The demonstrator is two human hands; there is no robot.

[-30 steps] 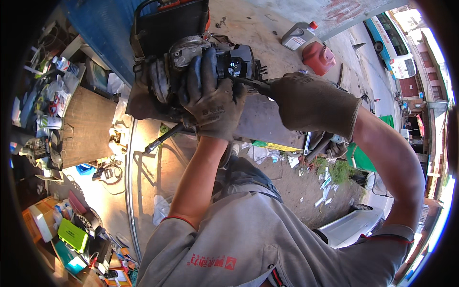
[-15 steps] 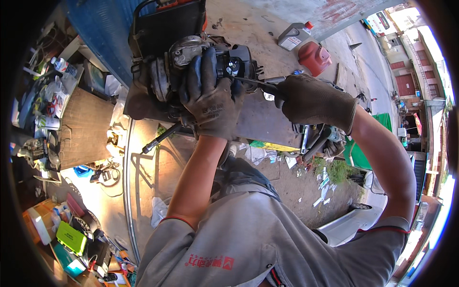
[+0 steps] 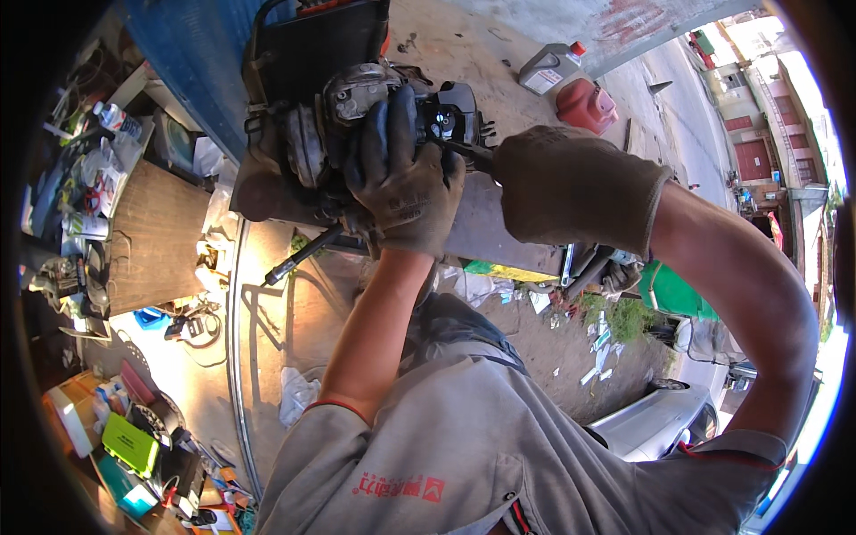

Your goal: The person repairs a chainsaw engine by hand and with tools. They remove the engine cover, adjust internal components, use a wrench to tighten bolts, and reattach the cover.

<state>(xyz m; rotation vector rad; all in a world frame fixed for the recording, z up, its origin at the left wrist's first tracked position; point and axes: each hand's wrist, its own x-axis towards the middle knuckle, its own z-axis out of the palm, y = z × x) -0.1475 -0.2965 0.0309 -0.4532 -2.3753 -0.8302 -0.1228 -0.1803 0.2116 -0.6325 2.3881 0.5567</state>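
A small engine (image 3: 352,96) with a metal cover and a black housing stands on the bench in front of me. My gloved left hand (image 3: 403,194) grips its near side, fingers stretched up over the body. The left thumb and index finger lie close to the shaft of a screwdriver (image 3: 479,158). In my gloved right hand (image 3: 575,192) the fingers are closed round the screwdriver's handle, which is mostly hidden. It points left into the engine beside the black housing; its tip is hidden behind my left fingers.
A grey jug (image 3: 548,69) with a red cap and a red canister (image 3: 587,107) stand beyond the bench (image 3: 495,227). A black bar (image 3: 303,256) juts toward me below the engine. A cluttered brown table (image 3: 159,236) is at left, a green container (image 3: 673,290) at right.
My right hand has moved left and nearer the engine, with less of the screwdriver's shaft showing. The right elbow has swung outward. My left hand stays on the engine, its thumb and index finger shifted slightly.
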